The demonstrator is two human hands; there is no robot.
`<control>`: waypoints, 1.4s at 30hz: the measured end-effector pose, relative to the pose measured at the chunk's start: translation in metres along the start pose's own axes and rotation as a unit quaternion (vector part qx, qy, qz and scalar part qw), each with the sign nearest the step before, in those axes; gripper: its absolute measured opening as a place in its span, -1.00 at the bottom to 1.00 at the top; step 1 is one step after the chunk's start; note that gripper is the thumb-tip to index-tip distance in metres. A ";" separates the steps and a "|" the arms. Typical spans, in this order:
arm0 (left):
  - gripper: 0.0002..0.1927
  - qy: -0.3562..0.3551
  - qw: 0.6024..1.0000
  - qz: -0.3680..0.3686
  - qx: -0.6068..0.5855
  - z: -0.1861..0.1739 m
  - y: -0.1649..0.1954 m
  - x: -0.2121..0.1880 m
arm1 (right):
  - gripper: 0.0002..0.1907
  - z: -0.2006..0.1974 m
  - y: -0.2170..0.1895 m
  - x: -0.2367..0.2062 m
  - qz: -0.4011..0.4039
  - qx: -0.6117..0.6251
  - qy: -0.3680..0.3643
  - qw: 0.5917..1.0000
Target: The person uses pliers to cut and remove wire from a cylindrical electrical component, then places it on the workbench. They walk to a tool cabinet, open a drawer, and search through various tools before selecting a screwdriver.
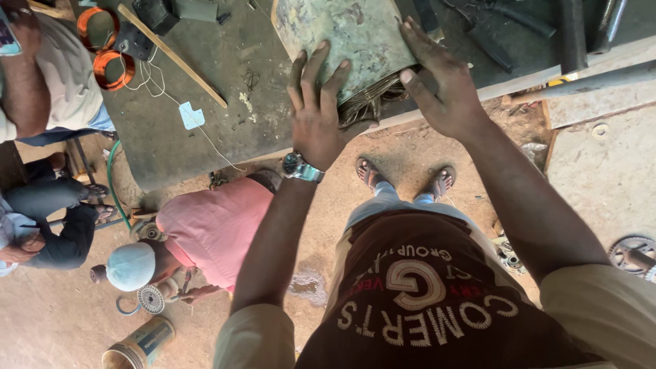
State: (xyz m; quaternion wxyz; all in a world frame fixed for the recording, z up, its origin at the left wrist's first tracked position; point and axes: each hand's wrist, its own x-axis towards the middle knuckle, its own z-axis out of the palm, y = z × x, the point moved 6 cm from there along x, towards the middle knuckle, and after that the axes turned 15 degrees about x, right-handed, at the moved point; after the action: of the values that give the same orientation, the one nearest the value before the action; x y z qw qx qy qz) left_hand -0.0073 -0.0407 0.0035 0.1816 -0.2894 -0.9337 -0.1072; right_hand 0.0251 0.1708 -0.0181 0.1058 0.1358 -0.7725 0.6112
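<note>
Both hands flat on the motor stator housing at the tabletop edge. Left hand open, fingers spread, pressing down. Right hand open, bracing the side, no closed grip. Copper winding sticks out beneath. I'd keep palms off those wires and the weight inboard of the edge.

Two hands, the left hand and the right hand, rest on one worn metal housing at the far edge of one dark workbench. Two copper wire coils lie at the far left. One wooden stick lies beside them. Three other people sit at the left. One tin can stands near left.
</note>
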 end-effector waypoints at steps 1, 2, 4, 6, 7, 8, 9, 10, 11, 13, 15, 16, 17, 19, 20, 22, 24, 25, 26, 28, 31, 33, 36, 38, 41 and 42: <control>0.39 0.028 1.000 -0.005 0.010 -0.001 0.002 -0.001 | -0.39 0.000 -0.002 -0.001 0.000 0.000 0.002 1.000; 0.38 0.020 1.000 -0.005 0.001 0.001 0.002 -0.002 | -0.39 -0.001 -0.005 -0.001 -0.001 -0.002 0.005 1.000; 0.37 0.008 1.000 -0.008 -0.017 0.000 -0.003 -0.001 | -0.39 -0.002 -0.008 0.000 0.000 0.002 0.002 1.000; 0.31 0.009 0.996 0.062 -0.063 -0.012 -0.012 0.000 | -0.39 -0.003 -0.009 0.001 0.006 0.005 -0.001 1.000; 0.28 0.010 0.992 0.098 -0.084 -0.020 -0.017 0.001 | -0.39 -0.004 -0.009 0.001 0.012 0.006 0.002 1.000; 0.21 -0.013 0.990 0.100 -0.094 -0.022 -0.022 0.003 | -0.40 -0.006 -0.009 0.001 0.018 0.007 0.004 1.000; 0.15 -0.036 0.989 0.102 -0.105 -0.024 -0.026 0.005 | -0.40 -0.007 -0.010 0.000 0.018 0.005 0.005 1.000; 0.09 -0.060 0.986 0.104 -0.117 -0.025 -0.028 0.006 | -0.40 -0.008 -0.011 0.000 0.018 0.002 0.005 1.000; 0.10 -0.062 0.988 0.095 -0.105 -0.027 -0.029 0.007 | -0.40 -0.009 -0.011 0.000 0.018 0.000 0.005 1.000; 0.14 -0.065 0.991 0.081 -0.081 -0.031 -0.030 0.011 | -0.41 -0.010 -0.014 0.001 0.011 0.006 0.002 1.000; 0.20 -0.064 0.991 0.085 -0.085 -0.036 -0.027 0.014 | -0.40 -0.010 -0.018 0.003 0.003 0.005 0.000 1.000; 0.24 -0.065 0.990 0.086 -0.089 -0.039 -0.027 0.016 | -0.40 -0.010 -0.020 0.004 -0.002 0.002 -0.003 1.000; 0.27 -0.071 0.992 0.075 -0.077 -0.039 -0.027 0.017 | -0.39 -0.010 -0.022 0.004 -0.005 -0.001 -0.006 1.000; 0.32 -0.078 0.994 0.057 -0.053 -0.038 -0.030 0.020 | -0.39 -0.009 -0.026 0.005 -0.002 -0.015 -0.011 1.000; 0.34 -0.087 0.994 0.054 -0.036 -0.036 -0.030 0.021 | -0.39 -0.008 -0.028 0.005 -0.002 -0.022 -0.014 1.000; 0.38 -0.105 0.994 0.042 0.001 -0.030 -0.032 0.021 | -0.38 -0.005 -0.034 0.007 -0.003 -0.016 -0.014 1.000; 0.32 -0.078 0.993 0.053 0.072 -0.028 -0.031 0.021 | -0.38 -0.002 -0.041 0.009 -0.007 -0.012 -0.014 1.000; 0.30 -0.063 0.991 0.058 0.108 -0.028 -0.029 0.019 | -0.38 -0.001 -0.044 0.011 -0.010 -0.013 -0.013 1.000; 0.30 -0.062 0.989 0.052 0.121 -0.028 -0.029 0.018 | -0.38 0.000 -0.047 0.012 -0.013 -0.015 -0.013 1.000; 0.29 -0.059 0.986 0.042 0.152 -0.033 -0.028 0.014 | -0.37 0.001 -0.052 0.014 -0.007 0.006 -0.014 1.000; 0.34 -0.063 0.997 0.031 0.043 -0.049 -0.028 0.006 | -0.37 0.001 -0.059 0.016 0.002 0.015 -0.009 1.000; 0.34 -0.070 0.997 0.019 -0.004 -0.059 -0.030 0.003 | -0.38 0.001 -0.064 0.015 0.009 -0.006 0.003 1.000; 0.25 -0.012 0.993 0.014 -0.120 -0.068 -0.043 0.008 | -0.37 0.003 -0.078 0.014 -0.006 -0.062 0.044 0.997; 0.12 0.001 0.979 -0.048 -0.200 -0.059 -0.064 0.014 | -0.36 0.010 -0.092 0.014 -0.029 -0.090 0.075 0.993; -0.02 -0.014 0.964 -0.152 -0.216 -0.023 -0.105 0.040 | -0.32 0.040 -0.108 0.015 -0.050 -0.192 0.074 0.977; -0.01 0.008 0.977 -0.130 -0.166 -0.018 -0.114 0.051 | -0.33 0.049 -0.109 0.016 -0.032 -0.213 0.073 0.974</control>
State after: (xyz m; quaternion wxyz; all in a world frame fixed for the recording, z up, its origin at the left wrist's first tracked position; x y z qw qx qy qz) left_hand -0.1073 -0.1130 0.0299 0.1229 -0.1911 -0.9309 -0.2859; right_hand 0.0470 0.0986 0.0761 0.2081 0.0896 -0.8702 0.4376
